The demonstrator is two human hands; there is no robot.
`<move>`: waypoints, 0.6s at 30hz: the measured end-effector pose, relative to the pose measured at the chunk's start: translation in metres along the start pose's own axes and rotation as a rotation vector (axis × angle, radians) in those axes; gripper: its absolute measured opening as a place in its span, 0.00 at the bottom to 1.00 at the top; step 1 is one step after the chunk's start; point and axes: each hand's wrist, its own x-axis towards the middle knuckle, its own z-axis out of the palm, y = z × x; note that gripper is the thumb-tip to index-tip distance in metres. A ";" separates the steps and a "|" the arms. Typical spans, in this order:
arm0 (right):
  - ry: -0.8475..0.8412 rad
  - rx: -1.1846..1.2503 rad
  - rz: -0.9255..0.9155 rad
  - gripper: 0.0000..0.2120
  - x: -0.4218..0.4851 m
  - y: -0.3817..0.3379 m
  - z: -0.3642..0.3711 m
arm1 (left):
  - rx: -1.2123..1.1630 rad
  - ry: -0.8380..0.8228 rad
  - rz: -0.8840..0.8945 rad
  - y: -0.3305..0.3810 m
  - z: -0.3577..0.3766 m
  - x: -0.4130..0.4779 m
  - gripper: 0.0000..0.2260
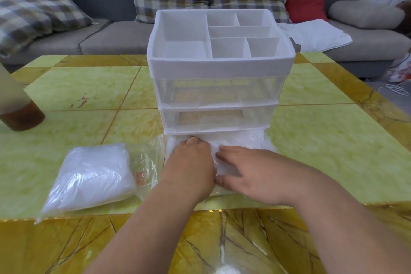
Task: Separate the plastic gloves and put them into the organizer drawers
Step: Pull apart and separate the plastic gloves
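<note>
A white organizer (220, 66) stands mid-table, with a divided top tray and two clear drawers pushed in. Its bottom drawer (266, 140) is pulled out toward me and is full of crumpled clear plastic gloves (242, 139). My left hand (191, 160) presses into this pile close to the organizer's front, its fingertips buried out of sight. My right hand (244, 171) lies flat on the gloves beside it, fingers straight and pointing left. A clear bag of more white plastic gloves (91, 176) lies on the table to the left.
The table (333, 151) is yellow-green marble with a gold border. A brown-bottomed bottle (17, 104) stands at its far left edge. Behind the table is a grey sofa (100, 38) with checked cushions and a white cloth (315, 33).
</note>
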 end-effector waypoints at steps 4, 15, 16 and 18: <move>-0.098 0.002 0.031 0.47 0.001 0.009 0.001 | -0.018 0.100 -0.024 0.000 -0.017 -0.010 0.18; -0.045 -0.026 -0.002 0.40 0.013 0.011 0.012 | 0.177 -0.183 0.109 -0.029 -0.038 -0.035 0.47; -0.040 -0.022 -0.002 0.39 0.014 0.011 0.012 | 0.186 -0.172 0.111 -0.029 -0.037 -0.035 0.45; -0.029 -0.015 -0.002 0.39 0.015 0.011 0.011 | 0.165 -0.098 0.125 -0.028 -0.035 -0.034 0.35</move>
